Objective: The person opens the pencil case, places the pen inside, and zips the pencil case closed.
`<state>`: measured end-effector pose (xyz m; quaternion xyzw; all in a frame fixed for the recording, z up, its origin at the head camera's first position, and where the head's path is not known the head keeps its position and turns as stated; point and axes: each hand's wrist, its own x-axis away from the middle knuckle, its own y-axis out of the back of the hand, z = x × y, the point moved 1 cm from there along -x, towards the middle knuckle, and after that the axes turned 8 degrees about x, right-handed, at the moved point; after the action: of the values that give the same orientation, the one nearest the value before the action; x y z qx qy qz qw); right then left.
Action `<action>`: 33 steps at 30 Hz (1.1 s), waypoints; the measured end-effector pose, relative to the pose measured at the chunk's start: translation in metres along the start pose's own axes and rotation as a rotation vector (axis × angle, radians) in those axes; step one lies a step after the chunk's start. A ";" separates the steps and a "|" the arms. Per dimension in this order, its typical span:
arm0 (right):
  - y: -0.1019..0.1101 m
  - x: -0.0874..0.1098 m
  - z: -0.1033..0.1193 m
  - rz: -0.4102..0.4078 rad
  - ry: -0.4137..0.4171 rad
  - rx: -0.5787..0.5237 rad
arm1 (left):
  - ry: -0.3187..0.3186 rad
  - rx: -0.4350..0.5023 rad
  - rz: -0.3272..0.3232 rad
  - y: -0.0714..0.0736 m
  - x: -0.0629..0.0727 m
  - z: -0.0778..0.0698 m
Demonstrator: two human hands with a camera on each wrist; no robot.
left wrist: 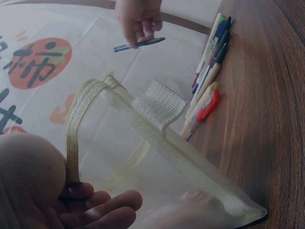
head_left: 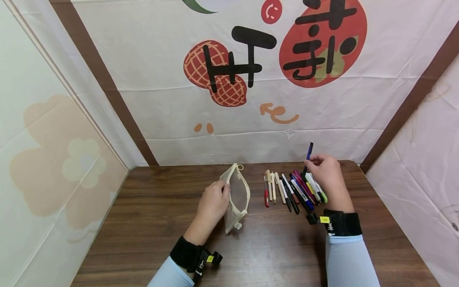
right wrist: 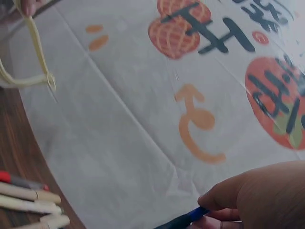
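Note:
My left hand (head_left: 214, 201) grips the side of a cream mesh zipper pouch (head_left: 238, 191), holding it upright with its mouth agape. In the left wrist view the fingers curl at the edge of the pouch (left wrist: 143, 157), near a small fabric tab (left wrist: 159, 105). Over the far right of the table, my right hand (head_left: 325, 171) pinches a blue pen (head_left: 310, 151) between thumb and fingers. That pen (left wrist: 140, 44) is raised above the row of pens and markers (head_left: 292, 189). From the right wrist, the thumb and fingertips show on its blue part (right wrist: 198, 213).
The loose row includes a red-capped pen (head_left: 266, 198), several beige pens (head_left: 274, 187) and darker markers, lying side by side right of the pouch. A printed cloth (head_left: 172, 147) hangs behind the far edge of the brown wooden table (head_left: 143, 223).

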<state>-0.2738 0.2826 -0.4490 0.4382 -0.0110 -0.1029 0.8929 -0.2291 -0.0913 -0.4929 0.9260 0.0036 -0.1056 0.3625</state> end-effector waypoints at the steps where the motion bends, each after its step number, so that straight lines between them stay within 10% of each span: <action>1: -0.002 0.001 0.004 -0.004 0.017 -0.012 | 0.001 0.001 0.000 0.000 0.000 0.000; 15: -0.059 0.014 0.073 0.054 0.170 -0.136 | -0.005 0.035 -0.012 -0.002 -0.001 0.002; 33: -0.121 0.043 0.120 0.326 0.216 -0.254 | 0.005 0.044 -0.011 0.003 -0.001 0.003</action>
<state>-0.2657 0.1093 -0.4730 0.3231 0.0270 0.0898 0.9417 -0.2305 -0.0956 -0.4927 0.9340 0.0071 -0.1053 0.3412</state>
